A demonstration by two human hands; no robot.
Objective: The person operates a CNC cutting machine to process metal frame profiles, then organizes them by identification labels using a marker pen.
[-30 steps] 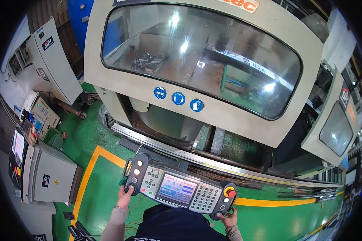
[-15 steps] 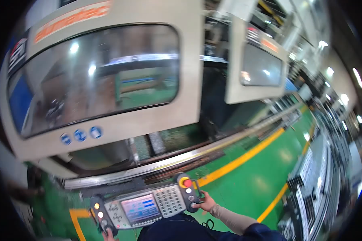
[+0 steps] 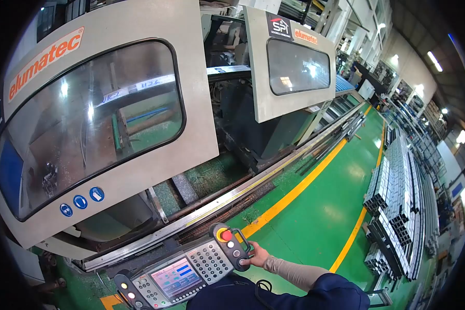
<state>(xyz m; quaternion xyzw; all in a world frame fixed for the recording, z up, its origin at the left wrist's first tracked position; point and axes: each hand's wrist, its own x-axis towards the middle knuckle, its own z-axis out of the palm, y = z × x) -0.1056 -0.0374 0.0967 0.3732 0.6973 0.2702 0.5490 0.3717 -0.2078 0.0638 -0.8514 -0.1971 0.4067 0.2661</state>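
A machine control panel (image 3: 194, 254) with a screen (image 3: 173, 280), a keypad and a red emergency stop button (image 3: 226, 235) is tilted in front of my body. My right hand (image 3: 258, 256) is closed on the handle at its right end, with the thumb at a round button near the lower corner. The panel's left end (image 3: 130, 292) runs to the bottom of the view. My left hand does not show.
Beyond the panel stands a large machine with a windowed guard (image 3: 191, 129) and a second windowed guard (image 3: 294, 103). A metal rail (image 3: 212, 206) runs along its base. Stacked metal profiles (image 3: 392, 201) lie on the right, past yellow lines (image 3: 294, 186) on the green floor (image 3: 315, 217).
The view has turned right and tilted, and it is sharper now. My left hand, at the panel's left end before, has left the view. My right hand stays on the panel.
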